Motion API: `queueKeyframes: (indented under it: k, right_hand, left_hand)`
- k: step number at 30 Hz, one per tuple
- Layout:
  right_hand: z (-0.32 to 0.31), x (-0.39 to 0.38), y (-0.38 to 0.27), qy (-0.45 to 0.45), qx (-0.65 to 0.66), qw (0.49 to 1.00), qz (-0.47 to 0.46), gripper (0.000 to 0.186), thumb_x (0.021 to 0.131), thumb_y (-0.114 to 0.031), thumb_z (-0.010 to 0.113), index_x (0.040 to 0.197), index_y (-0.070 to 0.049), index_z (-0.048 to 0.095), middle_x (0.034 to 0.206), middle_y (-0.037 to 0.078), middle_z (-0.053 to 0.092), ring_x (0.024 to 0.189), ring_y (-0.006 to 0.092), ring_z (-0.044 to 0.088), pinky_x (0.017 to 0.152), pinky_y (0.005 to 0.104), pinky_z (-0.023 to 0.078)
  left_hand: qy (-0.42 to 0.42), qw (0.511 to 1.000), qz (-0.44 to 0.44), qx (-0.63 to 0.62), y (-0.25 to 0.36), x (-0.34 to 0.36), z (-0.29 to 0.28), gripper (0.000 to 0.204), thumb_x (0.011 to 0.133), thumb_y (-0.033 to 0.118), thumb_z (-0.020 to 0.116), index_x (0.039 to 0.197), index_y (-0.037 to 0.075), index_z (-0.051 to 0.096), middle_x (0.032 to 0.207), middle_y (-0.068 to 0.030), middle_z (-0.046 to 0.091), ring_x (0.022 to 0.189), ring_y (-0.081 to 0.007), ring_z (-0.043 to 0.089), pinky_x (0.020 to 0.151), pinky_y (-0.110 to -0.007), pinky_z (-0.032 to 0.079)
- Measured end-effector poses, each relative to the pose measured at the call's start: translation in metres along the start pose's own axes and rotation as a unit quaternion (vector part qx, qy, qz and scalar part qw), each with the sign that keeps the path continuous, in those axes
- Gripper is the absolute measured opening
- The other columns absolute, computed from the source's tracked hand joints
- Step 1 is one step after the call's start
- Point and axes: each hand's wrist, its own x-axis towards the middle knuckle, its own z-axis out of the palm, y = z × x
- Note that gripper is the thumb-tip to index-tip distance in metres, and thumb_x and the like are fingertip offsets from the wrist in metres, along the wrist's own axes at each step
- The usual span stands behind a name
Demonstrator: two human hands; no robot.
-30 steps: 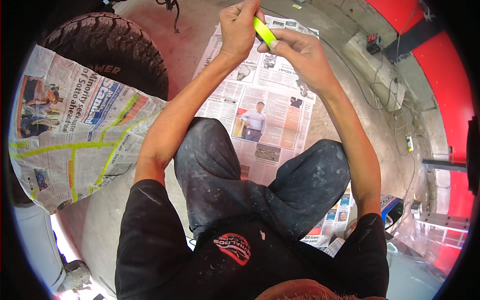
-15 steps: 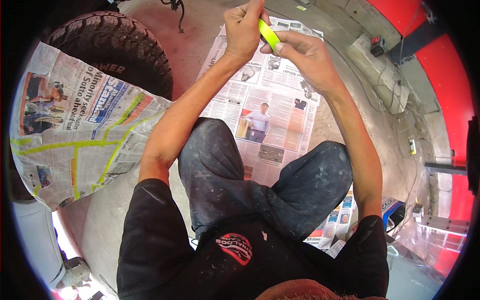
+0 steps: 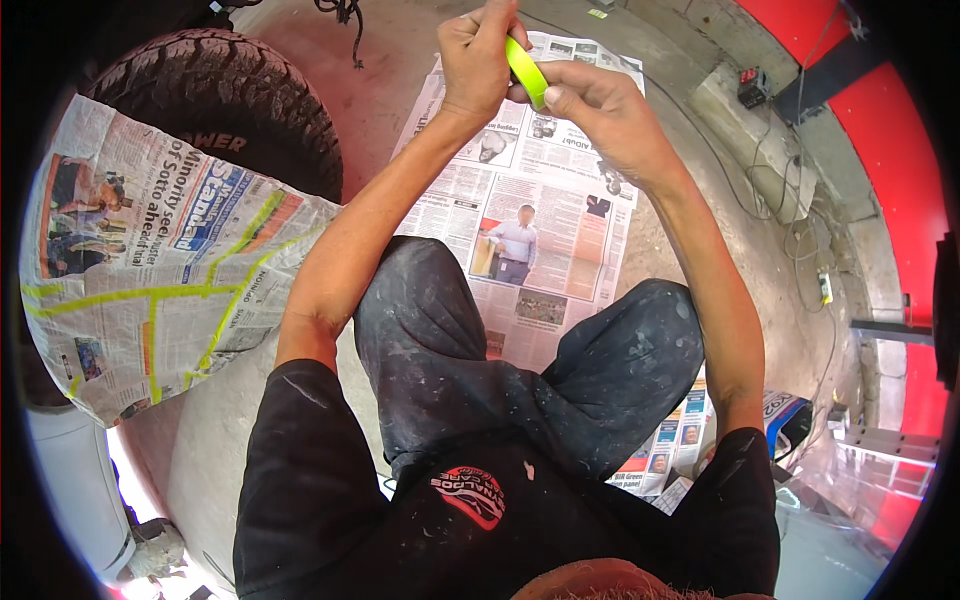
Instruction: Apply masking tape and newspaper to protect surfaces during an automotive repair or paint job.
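Observation:
Above the far end of some newspaper sheets (image 3: 455, 225) on the floor, I hold a neon yellow-green roll of tape (image 3: 527, 74) with both hands. My left hand (image 3: 476, 62) is closed at the roll's upper left side, its fingertips partly cut off by the picture's top edge. The thumb and fingers of my right hand (image 3: 600, 105) pinch the roll's lower end. Whether a strip is pulled loose cannot be made out. At the left, a newspaper covering (image 3: 120, 325) carries crossing strips of the same coloured tape.
A knobbly black tyre (image 3: 230, 95) stands at the far left, beside the newspaper covering. My bent knees flank the floor sheets. On the right are a concrete block (image 3: 735, 135), loose cables (image 3: 800, 225) and a red wall (image 3: 890, 150). More newspaper (image 3: 660, 450) lies by my right elbow.
Both hands and the tape roll have shifted slightly to the left. The roll stays held between them.

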Motion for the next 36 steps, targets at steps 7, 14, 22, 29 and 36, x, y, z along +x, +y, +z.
queueKeyframes:
  k: [7,14,22,29,36]
  right_hand:
    - [0.002,-0.001,0.005,0.000,0.046,0.999,0.012,0.029,0.099,-0.005,0.060,0.126,0.001,0.070,0.105,0.006,0.076,0.102,0.0121,0.067,0.098,0.0304,0.051]
    - [-0.002,0.001,0.005,0.002,0.031,1.000,0.005,0.028,0.098,-0.002,0.058,0.122,0.001,0.072,0.105,0.007,0.076,0.102,0.0123,0.067,0.097,0.0307,0.051]
    - [-0.002,0.000,0.003,-0.007,0.037,0.999,0.021,0.028,0.097,-0.001,0.056,0.119,0.001,0.073,0.104,0.006,0.076,0.100,0.0100,0.066,0.094,0.0274,0.051]
    - [0.001,-0.002,-0.002,-0.005,0.005,1.000,0.010,0.026,0.095,-0.004,0.062,0.119,0.000,0.072,0.105,0.006,0.077,0.104,0.0135,0.068,0.096,0.0311,0.051]
    - [-0.007,0.001,0.007,0.124,-0.181,0.975,0.024,0.027,0.092,-0.012,0.069,0.117,-0.001,0.071,0.098,0.011,0.078,0.095,0.0165,0.073,0.089,0.0329,0.054]
  left_hand:
    - [0.010,1.000,0.022,0.009,-0.001,-0.001,0.000,0.055,0.106,0.036,0.059,0.060,0.006,0.060,0.053,0.0027,0.053,0.045,-0.0049,0.043,0.045,-0.023,0.031]
    - [0.011,0.998,0.052,0.027,-0.002,0.000,0.002,0.055,0.106,0.036,0.059,0.060,0.006,0.060,0.053,0.0032,0.053,0.047,-0.0045,0.043,0.046,-0.024,0.030]
    - [0.004,0.999,0.036,0.019,0.000,-0.002,0.002,0.054,0.107,0.034,0.058,0.060,0.006,0.059,0.053,0.0025,0.053,0.048,-0.0053,0.045,0.047,-0.024,0.032]
    - [0.029,0.993,-0.106,-0.035,-0.003,0.006,-0.002,0.051,0.109,0.037,0.052,0.069,0.006,0.061,0.060,-0.0025,0.056,0.053,-0.0114,0.055,0.056,-0.027,0.047]
    - [-0.129,0.991,0.010,0.038,0.005,0.002,0.005,0.028,0.108,0.025,0.056,0.098,0.002,0.067,0.088,-0.0033,0.065,0.083,-0.0099,0.060,0.080,-0.025,0.050]
